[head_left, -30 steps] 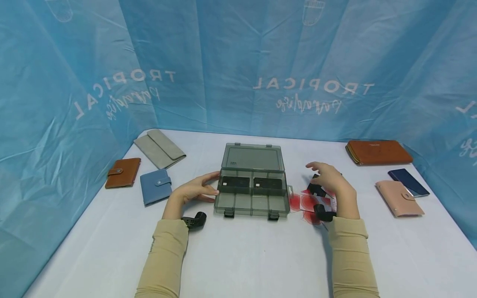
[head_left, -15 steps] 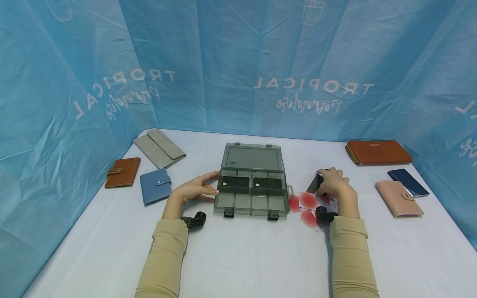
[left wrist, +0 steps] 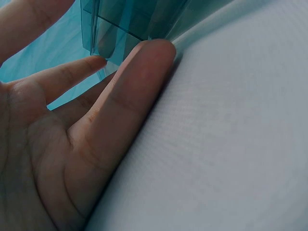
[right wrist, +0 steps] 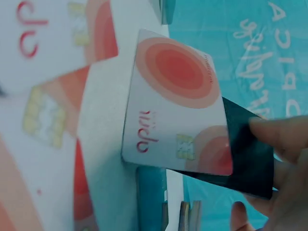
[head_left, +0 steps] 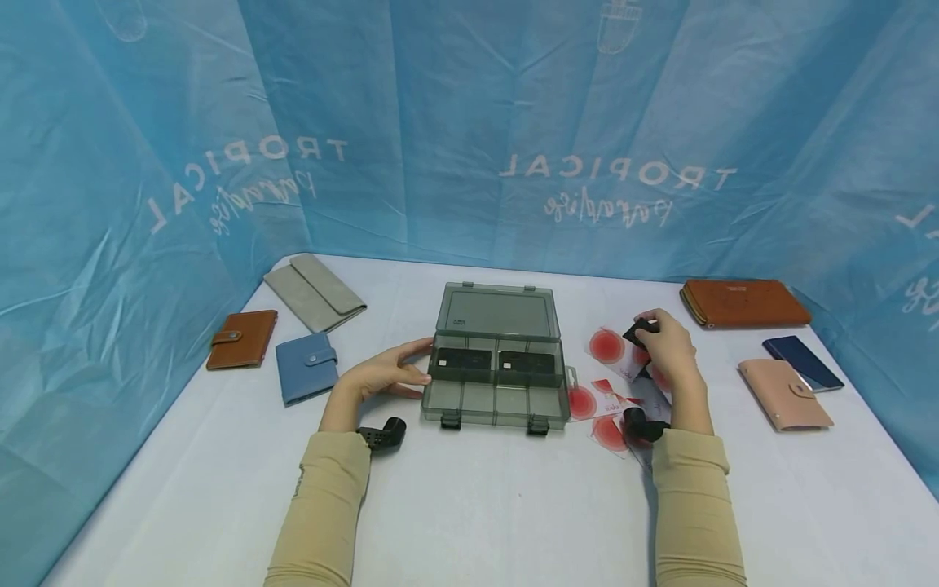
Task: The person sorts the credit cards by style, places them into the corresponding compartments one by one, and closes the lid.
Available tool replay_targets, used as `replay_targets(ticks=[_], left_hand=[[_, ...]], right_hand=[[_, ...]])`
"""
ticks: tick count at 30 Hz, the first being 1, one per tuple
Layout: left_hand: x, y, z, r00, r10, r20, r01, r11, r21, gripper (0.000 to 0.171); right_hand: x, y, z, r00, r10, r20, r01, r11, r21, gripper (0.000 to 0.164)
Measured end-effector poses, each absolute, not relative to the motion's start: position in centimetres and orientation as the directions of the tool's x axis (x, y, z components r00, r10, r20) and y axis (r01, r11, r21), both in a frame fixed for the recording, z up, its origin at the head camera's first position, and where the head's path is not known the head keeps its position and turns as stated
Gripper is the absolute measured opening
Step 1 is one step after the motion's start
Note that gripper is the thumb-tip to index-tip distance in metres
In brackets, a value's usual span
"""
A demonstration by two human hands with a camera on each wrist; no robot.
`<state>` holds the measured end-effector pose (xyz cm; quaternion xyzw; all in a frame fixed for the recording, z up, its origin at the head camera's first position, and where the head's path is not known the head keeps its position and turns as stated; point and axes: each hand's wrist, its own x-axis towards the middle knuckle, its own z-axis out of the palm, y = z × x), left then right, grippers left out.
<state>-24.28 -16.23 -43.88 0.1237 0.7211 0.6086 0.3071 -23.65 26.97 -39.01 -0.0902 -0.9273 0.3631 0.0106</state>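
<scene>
A translucent grey-green compartment box [head_left: 478,399] stands with its lid [head_left: 500,311] raised. Two black cards [head_left: 464,359] lie across its rear compartments. My left hand [head_left: 385,375] rests its extended fingers against the box's left side; the left wrist view shows the thumb [left wrist: 139,77] near the box wall. To the box's right, my right hand [head_left: 673,349] pinches a black card [right wrist: 248,154] between thumb and fingers. A white card with red circles [right wrist: 175,110] overlaps it; whether it is also held I cannot tell. More red-and-white cards [head_left: 582,403] lie loosely below the right hand.
Left on the white table [head_left: 469,505] are a grey folded wallet [head_left: 315,291], a brown wallet [head_left: 244,339] and a blue one [head_left: 306,368]. To the right lie a brown zip wallet [head_left: 748,303], a pink wallet [head_left: 786,395] and a dark blue rectangular item [head_left: 804,362]. A blue curtain [head_left: 469,163] hangs behind.
My right hand has lowered to the pile and come up pinching a black card. A red-and-white card has shifted away toward the back of the table. My left hand has stayed still.
</scene>
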Motion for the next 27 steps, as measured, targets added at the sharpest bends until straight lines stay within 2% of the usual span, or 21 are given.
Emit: replay_targets(ticks=[6, 11, 19, 27], left_hand=[[-24.3, -16.2, -43.8, -0.779, 0.556, -0.290, -0.191, 0.230, 0.954, 0.082], [-24.3, -16.4, -43.7, -0.779, 0.555, -0.291, -0.189, 0.235, 0.953, 0.083], [-24.4, -16.3, -43.8, -0.778, 0.558, -0.290, -0.190, 0.232, 0.954, 0.083], [-24.3, -16.3, -43.9, -0.779, 0.555, -0.293, -0.189, 0.239, 0.953, 0.083]], right_hand=[[-23.4, 26.3, -38.2, -0.918, 0.370, 0.140, 0.139, 0.632, -0.763, 0.033], [-23.1, 25.2, -37.1, -0.891, 0.418, 0.175, 0.097, 0.553, -0.827, 0.031], [-22.6, 21.9, -35.7, -0.943, 0.307, 0.131, 0.050, 0.519, -0.853, 0.027], [-22.6, 18.5, -34.3, -0.998, 0.007, 0.069, -0.057, 0.503, -0.862, 0.031]])
